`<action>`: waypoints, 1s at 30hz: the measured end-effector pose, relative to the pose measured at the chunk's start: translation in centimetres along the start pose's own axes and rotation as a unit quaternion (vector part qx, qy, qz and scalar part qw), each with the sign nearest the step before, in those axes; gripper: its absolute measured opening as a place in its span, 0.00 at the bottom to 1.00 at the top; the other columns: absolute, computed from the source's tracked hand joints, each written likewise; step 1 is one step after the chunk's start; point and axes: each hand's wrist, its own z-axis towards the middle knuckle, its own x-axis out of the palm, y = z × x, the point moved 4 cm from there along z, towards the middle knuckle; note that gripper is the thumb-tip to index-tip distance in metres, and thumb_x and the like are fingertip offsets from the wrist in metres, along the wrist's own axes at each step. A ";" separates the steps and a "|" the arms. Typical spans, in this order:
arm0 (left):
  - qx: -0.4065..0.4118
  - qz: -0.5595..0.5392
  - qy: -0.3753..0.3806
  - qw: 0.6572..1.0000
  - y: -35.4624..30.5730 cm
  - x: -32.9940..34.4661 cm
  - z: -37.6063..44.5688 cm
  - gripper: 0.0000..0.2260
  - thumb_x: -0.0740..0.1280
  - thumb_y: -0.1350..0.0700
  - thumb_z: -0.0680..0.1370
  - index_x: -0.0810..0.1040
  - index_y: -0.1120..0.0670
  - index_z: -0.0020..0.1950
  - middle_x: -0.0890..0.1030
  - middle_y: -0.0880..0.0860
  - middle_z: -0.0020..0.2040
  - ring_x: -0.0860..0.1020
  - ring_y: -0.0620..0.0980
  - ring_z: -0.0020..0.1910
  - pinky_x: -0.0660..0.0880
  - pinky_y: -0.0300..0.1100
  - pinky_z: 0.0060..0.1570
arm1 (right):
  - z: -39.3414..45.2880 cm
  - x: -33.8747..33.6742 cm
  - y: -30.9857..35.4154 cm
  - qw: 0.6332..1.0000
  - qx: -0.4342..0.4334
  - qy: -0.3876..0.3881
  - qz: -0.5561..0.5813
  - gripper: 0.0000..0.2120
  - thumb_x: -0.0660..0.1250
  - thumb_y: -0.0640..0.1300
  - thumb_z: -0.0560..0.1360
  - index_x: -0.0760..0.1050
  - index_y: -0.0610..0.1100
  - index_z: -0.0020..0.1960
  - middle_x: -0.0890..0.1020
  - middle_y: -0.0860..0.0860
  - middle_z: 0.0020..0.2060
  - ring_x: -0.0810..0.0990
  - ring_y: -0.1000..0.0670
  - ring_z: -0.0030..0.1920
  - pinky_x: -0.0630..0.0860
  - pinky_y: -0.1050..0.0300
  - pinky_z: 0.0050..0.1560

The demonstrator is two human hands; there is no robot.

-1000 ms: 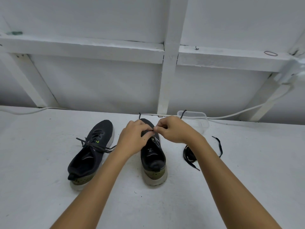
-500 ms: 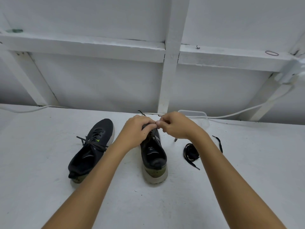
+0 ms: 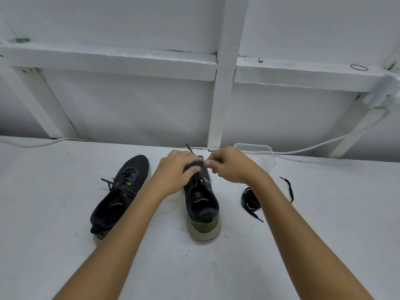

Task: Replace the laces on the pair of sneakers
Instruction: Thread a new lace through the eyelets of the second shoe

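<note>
Now both hands sit closer to the toe of the right-hand sneaker [image 3: 201, 198] than a second ago. Left hand [image 3: 177, 172] presses over the forefoot, fingers curved onto the upper. Right hand [image 3: 227, 165] pinches a lace end [image 3: 190, 149] just beside the left fingertips; the hands are nearly touching. The lace tip pokes up behind the left hand. Judgement: threading is at the lowest eyelets, so lacing of this shoe has barely begun. The other sneaker [image 3: 121, 189] lies well to the left, laced. A loose black lace [image 3: 249, 200] is coiled on the table [image 3: 65, 256] to the right.
</note>
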 end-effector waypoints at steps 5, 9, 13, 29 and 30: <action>-0.063 0.039 -0.046 0.996 0.8 -0.7 0.3 0.08 0.65 0.49 0.82 0.83 0.47 0.53 0.82 0.42 0.49 0.74 0.50 0.54 0.72 0.53 0.56 | -0.4 0.2 -1.4 0.999 0.035 0.038 -0.001 0.09 0.64 0.47 0.82 0.83 0.48 0.49 0.85 0.55 0.40 0.84 0.53 0.41 0.77 0.56 0.44; -0.104 0.057 -0.055 0.991 1.4 -0.9 -0.1 0.07 0.65 0.49 0.82 0.83 0.48 0.52 0.82 0.44 0.47 0.77 0.52 0.50 0.74 0.51 0.52 | -0.9 0.6 -3.1 0.995 0.067 0.073 0.018 0.09 0.64 0.40 0.81 0.83 0.49 0.51 0.86 0.55 0.41 0.85 0.58 0.40 0.77 0.60 0.43; -0.185 -0.005 -0.082 0.979 0.8 -0.8 -0.6 0.07 0.66 0.53 0.82 0.79 0.52 0.58 0.82 0.49 0.41 0.78 0.53 0.44 0.73 0.45 0.45 | -1.3 1.1 -3.7 0.991 0.101 0.058 0.061 0.06 0.68 0.44 0.81 0.83 0.47 0.49 0.87 0.54 0.39 0.85 0.57 0.41 0.74 0.62 0.40; -0.393 -0.265 0.200 0.858 -0.2 3.3 -2.3 0.10 0.73 0.47 0.75 0.84 0.53 0.48 0.78 0.49 0.38 0.70 0.48 0.40 0.65 0.42 0.39 | -3.0 4.9 -5.4 0.845 0.181 -0.104 0.493 0.04 0.70 0.32 0.78 0.80 0.39 0.50 0.86 0.43 0.45 0.87 0.51 0.44 0.81 0.63 0.42; -0.395 -0.284 0.203 0.850 -0.1 3.5 -2.4 0.08 0.73 0.48 0.76 0.83 0.52 0.47 0.76 0.48 0.36 0.68 0.48 0.38 0.63 0.41 0.37 | -3.1 4.9 -5.3 0.853 0.174 -0.105 0.481 0.05 0.71 0.33 0.78 0.80 0.41 0.49 0.86 0.44 0.43 0.87 0.52 0.43 0.81 0.62 0.42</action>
